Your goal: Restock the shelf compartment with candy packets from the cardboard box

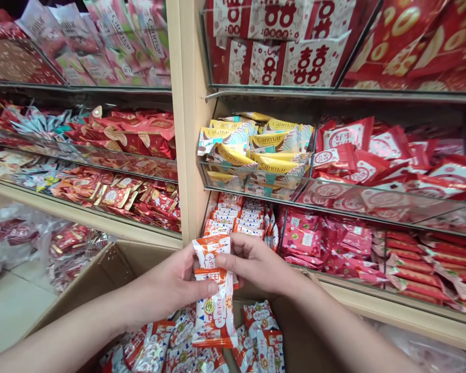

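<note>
Both my hands meet over an open cardboard box point(77, 277), in front of the lower shelf. My left hand point(178, 282) is closed on an orange-and-white candy packet point(214, 316) that hangs upright, its thumb across the front. Just above, my right hand point(252, 261) pinches a second packet of the same kind point(207, 254), which overlaps the first. Whether further packets lie behind these is hidden. More such packets point(182, 357) lie loose in the box below. Rows of matching packets point(238, 215) stand in the shelf compartment just beyond my hands.
A wooden upright point(186, 119) divides the shelves. Yellow packets point(272, 140) fill the compartment above, behind a clear plastic front. Pink packets point(303, 233) and red packets point(415, 259) sit to the right. Plastic bags of sweets point(66, 248) rest on the floor at left.
</note>
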Action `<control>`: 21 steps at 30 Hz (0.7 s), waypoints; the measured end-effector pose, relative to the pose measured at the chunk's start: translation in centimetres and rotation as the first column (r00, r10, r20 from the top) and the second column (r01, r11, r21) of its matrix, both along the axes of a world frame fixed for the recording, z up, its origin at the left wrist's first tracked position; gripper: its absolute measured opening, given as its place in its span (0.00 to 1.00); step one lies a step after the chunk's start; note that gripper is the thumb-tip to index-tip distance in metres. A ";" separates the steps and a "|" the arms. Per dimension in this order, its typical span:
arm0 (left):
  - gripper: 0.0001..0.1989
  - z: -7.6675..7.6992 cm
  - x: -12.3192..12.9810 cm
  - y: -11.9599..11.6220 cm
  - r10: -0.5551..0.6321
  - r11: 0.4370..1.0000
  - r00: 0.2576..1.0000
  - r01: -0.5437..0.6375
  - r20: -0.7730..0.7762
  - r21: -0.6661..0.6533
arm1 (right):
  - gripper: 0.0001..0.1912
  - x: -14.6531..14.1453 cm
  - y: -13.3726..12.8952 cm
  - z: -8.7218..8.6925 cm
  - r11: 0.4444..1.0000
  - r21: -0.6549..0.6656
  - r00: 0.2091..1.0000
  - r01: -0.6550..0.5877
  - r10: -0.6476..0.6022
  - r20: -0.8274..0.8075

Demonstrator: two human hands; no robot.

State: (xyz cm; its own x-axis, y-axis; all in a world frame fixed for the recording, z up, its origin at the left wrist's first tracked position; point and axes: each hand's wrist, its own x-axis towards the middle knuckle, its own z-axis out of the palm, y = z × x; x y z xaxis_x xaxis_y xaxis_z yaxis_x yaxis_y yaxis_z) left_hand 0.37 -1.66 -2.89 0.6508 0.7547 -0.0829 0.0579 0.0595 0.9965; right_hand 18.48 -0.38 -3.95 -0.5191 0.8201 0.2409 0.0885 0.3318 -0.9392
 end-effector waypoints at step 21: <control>0.20 0.8 0.1 -0.2 0.160 0.987 0.963 -0.160 -0.216 0.019 | 0.09 -0.5 0.4 -0.1 0.978 0.147 0.986 0.148 -0.158 0.057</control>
